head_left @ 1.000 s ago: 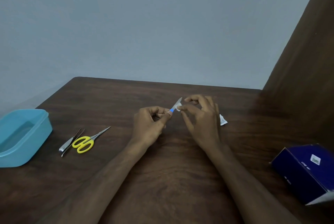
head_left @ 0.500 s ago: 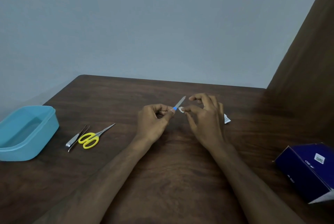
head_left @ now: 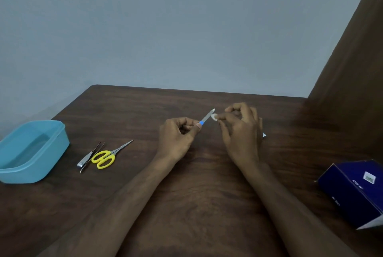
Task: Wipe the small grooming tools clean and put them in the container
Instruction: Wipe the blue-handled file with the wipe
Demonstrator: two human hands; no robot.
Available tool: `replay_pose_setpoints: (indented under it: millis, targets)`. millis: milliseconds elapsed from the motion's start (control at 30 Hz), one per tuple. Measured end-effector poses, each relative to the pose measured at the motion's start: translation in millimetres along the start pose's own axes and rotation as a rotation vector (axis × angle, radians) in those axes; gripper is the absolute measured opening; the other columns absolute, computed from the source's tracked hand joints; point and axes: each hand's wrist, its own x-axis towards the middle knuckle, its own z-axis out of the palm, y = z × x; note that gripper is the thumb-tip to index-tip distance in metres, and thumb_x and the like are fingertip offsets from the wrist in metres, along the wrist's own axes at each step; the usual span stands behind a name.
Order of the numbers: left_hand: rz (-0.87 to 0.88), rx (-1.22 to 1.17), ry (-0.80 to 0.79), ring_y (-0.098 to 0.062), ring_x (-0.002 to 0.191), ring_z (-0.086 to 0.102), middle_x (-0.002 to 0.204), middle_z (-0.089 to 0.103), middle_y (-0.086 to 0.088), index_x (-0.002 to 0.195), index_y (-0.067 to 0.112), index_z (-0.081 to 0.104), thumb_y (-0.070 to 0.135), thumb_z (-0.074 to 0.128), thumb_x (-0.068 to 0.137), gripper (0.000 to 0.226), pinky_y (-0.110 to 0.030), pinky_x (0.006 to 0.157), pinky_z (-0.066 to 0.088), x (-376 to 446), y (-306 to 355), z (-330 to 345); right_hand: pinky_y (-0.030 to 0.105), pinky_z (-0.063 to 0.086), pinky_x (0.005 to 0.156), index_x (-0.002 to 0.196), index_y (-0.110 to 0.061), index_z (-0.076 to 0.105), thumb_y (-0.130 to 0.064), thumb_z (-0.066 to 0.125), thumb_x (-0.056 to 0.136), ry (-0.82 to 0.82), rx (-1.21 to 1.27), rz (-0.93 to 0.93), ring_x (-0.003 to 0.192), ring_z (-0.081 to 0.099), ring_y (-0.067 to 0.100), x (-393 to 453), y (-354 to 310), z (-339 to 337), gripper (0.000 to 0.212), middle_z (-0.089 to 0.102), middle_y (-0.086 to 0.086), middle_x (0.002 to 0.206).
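My left hand (head_left: pixel 178 135) pinches the blue handle of a small metal nail file (head_left: pixel 207 116), whose tip points up and to the right. My right hand (head_left: pixel 240 130) holds a small white wipe (head_left: pixel 214 117) between thumb and forefinger, right beside the file's blade. Yellow-handled scissors (head_left: pixel 106 157), a nail clipper (head_left: pixel 84 161) and dark tweezers (head_left: pixel 93 154) lie together on the wooden table (head_left: pixel 186 205) at the left. The blue plastic container (head_left: pixel 31 151) stands open at the far left edge.
A dark blue cardboard box (head_left: pixel 354 188) lies at the right near the table's edge. A small white packet (head_left: pixel 264 134) peeks out behind my right hand. A brown wall panel rises at the right; a grey wall stands behind the table.
The wipe has slid off the file's blade and now sits just beside it. My head has shifted, so everything appears slightly moved.
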Motion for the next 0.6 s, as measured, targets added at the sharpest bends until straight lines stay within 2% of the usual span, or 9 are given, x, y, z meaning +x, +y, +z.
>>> replay_pose_setpoints:
  millis: [67, 100, 167, 233, 300, 400, 500, 600]
  targets:
    - [0.009, -0.013, -0.010, -0.006, 0.066, 0.070, 0.074, 0.079, 0.005, 0.086, 0.022, 0.085, 0.025, 0.082, 0.092, 0.007, -0.012, 0.057, 0.046, -1, 0, 0, 0.040, 0.043, 0.080, 0.100, -0.033, 0.081, -0.024, 0.079, 0.093, 0.094, 0.027, -0.032, 0.101, 0.057, 0.026, 2, -4, -3, 0.012, 0.065, -0.005, 0.114]
    - [0.014, -0.020, -0.020, -0.008, 0.068, 0.071, 0.075, 0.079, 0.006, 0.086, 0.022, 0.085, 0.025, 0.082, 0.093, 0.008, -0.013, 0.058, 0.047, -1, 0, 0, 0.040, 0.042, 0.081, 0.100, -0.033, 0.082, -0.025, 0.079, 0.093, 0.091, 0.025, -0.068, 0.102, 0.057, 0.026, 3, -6, -3, 0.011, 0.066, -0.005, 0.115]
    - [0.016, -0.024, -0.035, -0.004, 0.067, 0.069, 0.074, 0.078, 0.007, 0.086, 0.023, 0.085, 0.024, 0.082, 0.093, 0.008, -0.012, 0.059, 0.046, -2, 0, -1, 0.039, 0.038, 0.081, 0.098, -0.037, 0.081, -0.028, 0.080, 0.092, 0.003, 0.015, -0.107, 0.107, 0.057, 0.027, 2, -8, 3, 0.011, 0.065, -0.006, 0.118]
    - [-0.006, -0.049, -0.023, 0.001, 0.064, 0.065, 0.074, 0.078, 0.008, 0.087, 0.022, 0.085, 0.024, 0.082, 0.093, 0.007, -0.012, 0.059, 0.045, -1, -1, -3, 0.038, 0.035, 0.082, 0.095, -0.038, 0.080, -0.031, 0.080, 0.093, -0.096, -0.007, -0.060, 0.111, 0.055, 0.026, 1, -4, 11, 0.007, 0.062, -0.008, 0.122]
    - [-0.031, -0.096, 0.000, 0.003, 0.059, 0.060, 0.072, 0.076, 0.009, 0.088, 0.022, 0.085, 0.025, 0.083, 0.092, 0.005, -0.014, 0.058, 0.044, 0, -2, -3, 0.038, 0.035, 0.083, 0.093, -0.036, 0.079, -0.032, 0.079, 0.093, -0.128, -0.048, 0.001, 0.113, 0.055, 0.026, 0, 3, 15, 0.004, 0.060, -0.008, 0.124]
    - [-0.019, -0.072, 0.006, 0.003, 0.059, 0.061, 0.069, 0.075, 0.010, 0.087, 0.022, 0.086, 0.025, 0.084, 0.091, 0.006, -0.016, 0.058, 0.045, 1, -2, -1, 0.042, 0.043, 0.084, 0.098, -0.033, 0.079, -0.027, 0.077, 0.092, -0.007, -0.012, 0.075, 0.107, 0.056, 0.026, 3, 4, 7, 0.008, 0.061, -0.006, 0.122]
    - [0.003, -0.041, -0.018, -0.006, 0.067, 0.071, 0.073, 0.078, 0.009, 0.086, 0.024, 0.085, 0.027, 0.083, 0.092, 0.007, -0.019, 0.063, 0.050, -1, 0, 0, 0.043, 0.044, 0.083, 0.099, -0.029, 0.080, -0.028, 0.075, 0.098, 0.146, -0.001, -0.003, 0.104, 0.057, 0.027, 5, -5, -1, 0.005, 0.065, -0.002, 0.121]
    - [0.030, -0.018, -0.031, -0.012, 0.074, 0.074, 0.075, 0.079, 0.011, 0.087, 0.025, 0.086, 0.027, 0.084, 0.091, 0.005, -0.014, 0.061, 0.049, -2, 0, 0, 0.040, 0.039, 0.085, 0.100, -0.035, 0.079, -0.026, 0.077, 0.095, 0.062, -0.058, -0.036, 0.111, 0.056, 0.030, 5, -8, 6, 0.010, 0.062, -0.002, 0.128]
